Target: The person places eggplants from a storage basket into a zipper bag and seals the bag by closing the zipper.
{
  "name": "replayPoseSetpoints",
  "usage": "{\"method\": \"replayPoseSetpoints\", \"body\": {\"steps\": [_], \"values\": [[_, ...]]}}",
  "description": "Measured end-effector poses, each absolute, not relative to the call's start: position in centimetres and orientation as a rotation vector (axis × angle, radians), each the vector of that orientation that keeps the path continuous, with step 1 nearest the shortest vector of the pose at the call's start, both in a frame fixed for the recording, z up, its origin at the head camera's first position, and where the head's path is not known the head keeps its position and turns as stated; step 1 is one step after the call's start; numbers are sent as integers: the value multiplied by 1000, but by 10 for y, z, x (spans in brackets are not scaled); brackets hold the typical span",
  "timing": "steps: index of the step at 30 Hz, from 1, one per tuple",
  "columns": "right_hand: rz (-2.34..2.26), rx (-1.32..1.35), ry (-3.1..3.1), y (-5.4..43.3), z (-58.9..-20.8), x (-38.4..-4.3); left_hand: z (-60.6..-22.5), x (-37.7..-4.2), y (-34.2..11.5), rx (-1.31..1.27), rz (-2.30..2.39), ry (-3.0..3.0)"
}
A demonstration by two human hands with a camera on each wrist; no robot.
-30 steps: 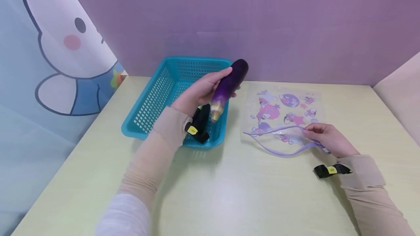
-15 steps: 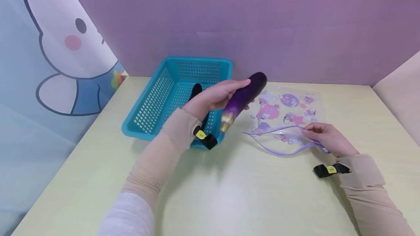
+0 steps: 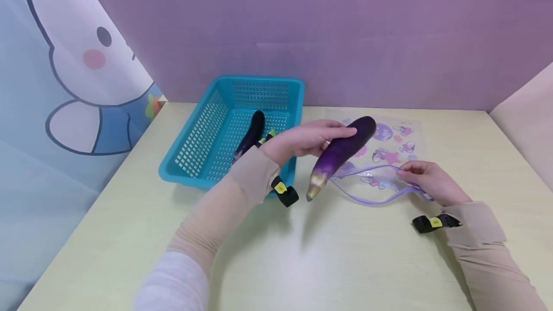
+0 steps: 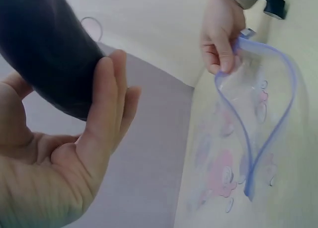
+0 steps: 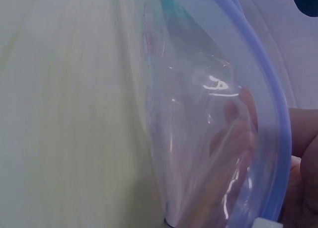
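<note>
My left hand (image 3: 308,139) grips a long purple eggplant (image 3: 343,150) around its middle, holding it above the table with the pale stem end pointing down toward me. The eggplant's dark end overlaps a clear zip bag (image 3: 390,150) printed with pink and purple cartoons. My right hand (image 3: 429,181) pinches the lilac zip edge of this bag near its slider. The bag's mouth gapes in a loop, seen as a lilac rim (image 4: 293,84) in the left wrist view. Through the clear film (image 5: 198,114), the right wrist view shows fingers of my right hand.
A turquoise plastic basket (image 3: 186,174) stands at the left, against the purple back wall (image 3: 276,23). Inside it lies another eggplant (image 3: 252,133), with a bit of green beside my left wrist. Black straps with yellow tags hang from both wrists.
My left hand has carried the eggplant from over the basket's right side rightward and nearer, to the bag's left part. The second eggplant in the basket has come into sight. My right hand stays still.
</note>
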State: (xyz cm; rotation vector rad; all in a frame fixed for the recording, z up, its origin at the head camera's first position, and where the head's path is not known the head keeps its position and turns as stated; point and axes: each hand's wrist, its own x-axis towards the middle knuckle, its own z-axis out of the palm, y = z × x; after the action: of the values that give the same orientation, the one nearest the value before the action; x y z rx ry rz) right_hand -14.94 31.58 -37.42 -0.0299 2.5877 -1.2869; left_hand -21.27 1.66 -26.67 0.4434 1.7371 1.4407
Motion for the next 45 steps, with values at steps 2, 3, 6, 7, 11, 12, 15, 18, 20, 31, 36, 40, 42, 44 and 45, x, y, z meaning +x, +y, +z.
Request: {"method": "replayPoseSetpoints", "body": {"steps": [2,3,6,7,11,12,15,18,20,31,36,40,42,44,45], "values": [[-1294,-34,2587,316,-374,-150,-268,-211,20,454,1385,1767],[-1293,-34,2588,316,-375,-150,-270,-210,22,463,1355,1784],[-1282,-35,2594,316,-375,-150,-273,-208,27,490,1268,1816],[-1277,-36,2597,316,-375,-150,-275,-208,28,497,1245,1821],[-1270,-44,2602,316,-374,-150,-279,-206,30,508,1164,1847],[-1273,-46,2602,316,-374,-150,-280,-205,31,509,1144,1853],[-1283,-50,2602,316,-374,-149,-282,-203,32,518,1091,1866],[-1286,-51,2600,316,-375,-149,-285,-201,34,530,1051,1860],[-1291,-53,2599,315,-375,-149,-287,-200,36,529,1034,1856],[-1323,-65,2601,314,-373,-149,-294,-198,42,511,901,1905],[-1335,-64,2599,314,-372,-149,-296,-197,44,516,855,1934],[-1339,-67,2603,315,-374,-150,-297,-195,47,515,829,1954],[-1341,-62,2600,315,-375,-150,-297,-194,49,524,811,1970],[-1343,-59,2596,315,-375,-150,-296,-193,50,539,791,1987],[-1340,-57,2595,315,-376,-150,-296,-193,51,551,780,1997]]}}
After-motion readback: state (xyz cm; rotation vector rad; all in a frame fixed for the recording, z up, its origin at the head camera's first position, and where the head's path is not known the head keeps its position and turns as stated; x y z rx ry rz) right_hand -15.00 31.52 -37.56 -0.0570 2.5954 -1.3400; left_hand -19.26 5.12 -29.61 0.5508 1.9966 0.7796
